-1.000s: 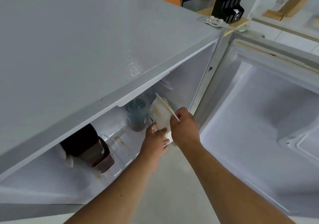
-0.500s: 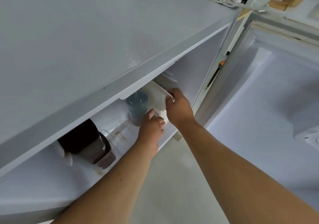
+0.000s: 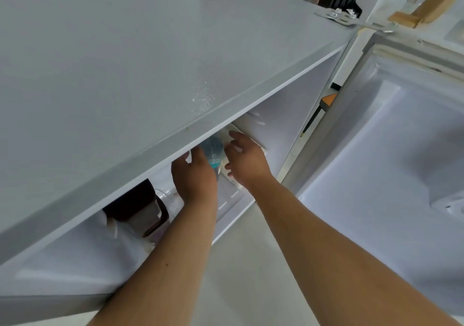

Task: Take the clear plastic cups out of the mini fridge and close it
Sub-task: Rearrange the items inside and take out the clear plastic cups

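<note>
Blue-tinted clear plastic cup stood inside the mini fridge between the left hand and right hand, both open-fingered, neither gripping it.

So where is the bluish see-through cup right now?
In the head view, the bluish clear plastic cup stands inside the open mini fridge, just under its grey top edge, between the left hand and the right hand.

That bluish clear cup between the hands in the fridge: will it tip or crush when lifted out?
The bluish clear cup looks thin-walled, so it probably flexes under a hard squeeze. It seems tall and narrow, hence apt to tip if nudged. Contents can't be told, so weight is uncertain. The left hand and right hand flank it, fingers spread.
</note>
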Motion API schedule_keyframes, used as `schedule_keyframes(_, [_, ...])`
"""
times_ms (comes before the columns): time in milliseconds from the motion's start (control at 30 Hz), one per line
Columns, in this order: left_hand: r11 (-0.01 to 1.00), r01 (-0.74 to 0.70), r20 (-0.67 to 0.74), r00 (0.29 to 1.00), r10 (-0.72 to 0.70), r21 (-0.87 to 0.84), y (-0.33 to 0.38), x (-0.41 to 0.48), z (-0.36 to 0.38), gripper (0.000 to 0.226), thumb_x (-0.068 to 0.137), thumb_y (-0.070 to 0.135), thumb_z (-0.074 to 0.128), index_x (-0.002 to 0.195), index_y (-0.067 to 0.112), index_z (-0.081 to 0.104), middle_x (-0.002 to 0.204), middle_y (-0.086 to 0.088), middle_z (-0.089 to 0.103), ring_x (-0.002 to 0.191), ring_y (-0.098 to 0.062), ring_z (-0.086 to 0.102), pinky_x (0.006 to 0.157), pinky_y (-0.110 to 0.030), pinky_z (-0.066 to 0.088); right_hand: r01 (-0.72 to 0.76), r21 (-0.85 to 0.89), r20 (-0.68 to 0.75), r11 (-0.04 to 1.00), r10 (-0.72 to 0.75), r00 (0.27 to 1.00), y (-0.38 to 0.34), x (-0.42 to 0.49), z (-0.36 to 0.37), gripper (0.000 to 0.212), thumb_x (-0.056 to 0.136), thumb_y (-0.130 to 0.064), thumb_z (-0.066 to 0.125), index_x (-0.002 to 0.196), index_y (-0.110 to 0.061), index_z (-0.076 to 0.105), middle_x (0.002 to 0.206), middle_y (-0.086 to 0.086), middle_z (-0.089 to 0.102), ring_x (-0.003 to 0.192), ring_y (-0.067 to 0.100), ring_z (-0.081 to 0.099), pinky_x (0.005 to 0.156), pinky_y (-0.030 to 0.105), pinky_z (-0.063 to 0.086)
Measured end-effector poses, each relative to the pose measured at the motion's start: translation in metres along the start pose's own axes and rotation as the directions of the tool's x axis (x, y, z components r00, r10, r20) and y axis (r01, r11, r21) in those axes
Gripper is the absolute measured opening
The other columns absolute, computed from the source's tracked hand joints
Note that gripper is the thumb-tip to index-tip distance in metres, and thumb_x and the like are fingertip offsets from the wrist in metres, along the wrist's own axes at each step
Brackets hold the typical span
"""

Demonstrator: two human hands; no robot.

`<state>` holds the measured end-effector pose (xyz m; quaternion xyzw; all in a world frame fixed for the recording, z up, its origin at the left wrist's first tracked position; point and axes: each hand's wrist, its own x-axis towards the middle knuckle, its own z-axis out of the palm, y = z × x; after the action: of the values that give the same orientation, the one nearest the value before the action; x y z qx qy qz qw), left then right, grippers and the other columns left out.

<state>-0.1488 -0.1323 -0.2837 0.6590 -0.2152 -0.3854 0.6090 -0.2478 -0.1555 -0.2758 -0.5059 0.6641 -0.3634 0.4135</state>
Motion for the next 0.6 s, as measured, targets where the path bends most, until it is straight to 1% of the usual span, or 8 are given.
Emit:
schedule_keyframes(100, [0.999,0.043,0.008,0.999,-0.043,-0.004,0.002,0.004,0.004,0.017,0.098,0.027,0.059,0.114,0.025,0.062,0.127,-0.002,0.068,0.116,-0.030,0.064,0.101,-0.051,0.053,0.000,-0.031,-0.007,1.000,0.000,1.000,-0.003,0.005,0.002,0.040,0.100,-0.018,0.047,0.137,-0.023,0.062,0.132,0.005,0.067,0.108,0.030,0.069,0.097,0.049,0.055])
schedule_keyframes(167, [1.000,0.028,0.021,0.999,-0.029,0.011,0.001,0.001,0.000,0.022,0.095,0.021,0.059,0.116,0.023,0.064,0.124,-0.002,0.070,0.112,-0.031,0.067,0.098,-0.051,0.055,0.000,-0.001,-0.051,1.000,0.000,0.999,-0.004,0.003,0.002,0.039,0.098,-0.014,0.047,0.130,-0.023,0.067,0.125,0.007,0.071,0.106,0.030,0.069,0.095,0.049,0.056])
schedule_keyframes(267, [0.999,-0.022,0.058,0.998,0.024,-0.049,-0.005,-0.014,-0.014,0.027,0.092,0.016,0.063,0.111,0.034,0.068,0.114,0.007,0.072,0.098,-0.024,0.073,0.073,-0.037,0.063,0.042,0.049,-0.128,0.998,-0.035,0.991,0.004,-0.015,-0.002,0.036,0.096,-0.019,0.051,0.125,-0.030,0.069,0.115,-0.006,0.072,0.095,0.022,0.072,0.088,0.047,0.059])
schedule_keyframes(333, [0.998,-0.051,0.092,0.994,0.054,-0.036,-0.017,-0.028,-0.026,0.027,0.094,0.017,0.068,0.104,0.042,0.067,0.112,0.014,0.070,0.090,-0.018,0.075,0.062,-0.027,0.060,0.056,0.075,-0.162,0.996,-0.043,0.986,0.022,-0.034,-0.006,0.032,0.095,-0.022,0.054,0.121,-0.037,0.068,0.106,-0.019,0.070,0.088,0.015,0.072,0.083,0.045,0.061])
schedule_keyframes(400, [0.999,-0.035,0.122,0.992,0.035,0.002,-0.036,-0.041,-0.039,0.023,0.096,0.021,0.069,0.107,0.041,0.068,0.117,0.014,0.069,0.091,-0.017,0.074,0.064,-0.028,0.062,0.030,0.065,-0.163,0.997,-0.019,0.987,0.044,-0.052,-0.006,0.030,0.097,-0.022,0.057,0.117,-0.040,0.068,0.101,-0.022,0.070,0.082,0.012,0.072,0.076,0.043,0.063])
schedule_keyframes(500, [0.994,0.048,0.147,0.987,-0.062,0.099,-0.070,-0.047,-0.052,0.023,0.097,0.020,0.065,0.114,0.035,0.067,0.124,0.009,0.068,0.094,-0.017,0.074,0.076,-0.036,0.064,-0.069,0.001,-0.143,0.998,0.068,0.987,0.076,-0.061,0.002,0.025,0.100,-0.023,0.057,0.119,-0.036,0.067,0.106,-0.016,0.070,0.076,0.009,0.071,0.069,0.033,0.062])
schedule_keyframes(567, [0.981,0.111,0.151,0.979,-0.136,0.161,-0.086,-0.044,-0.055,0.025,0.098,0.019,0.062,0.116,0.037,0.063,0.126,0.008,0.068,0.094,-0.016,0.074,0.082,-0.039,0.063,-0.122,-0.066,-0.109,0.990,0.114,0.987,0.091,-0.056,0.010,0.026,0.102,-0.024,0.054,0.124,-0.032,0.065,0.113,-0.009,0.071,0.083,0.010,0.071,0.071,0.027,0.061])
schedule_keyframes(600, [0.974,0.129,0.159,0.974,-0.159,0.185,-0.091,-0.041,-0.054,0.026,0.097,0.020,0.062,0.116,0.038,0.062,0.126,0.008,0.068,0.093,-0.014,0.074,0.086,-0.041,0.062,-0.146,-0.090,-0.084,0.985,0.139,0.987,0.096,-0.051,0.013,0.027,0.103,-0.023,0.053,0.126,-0.032,0.064,0.115,-0.008,0.070,0.088,0.014,0.071,0.077,0.030,0.062])
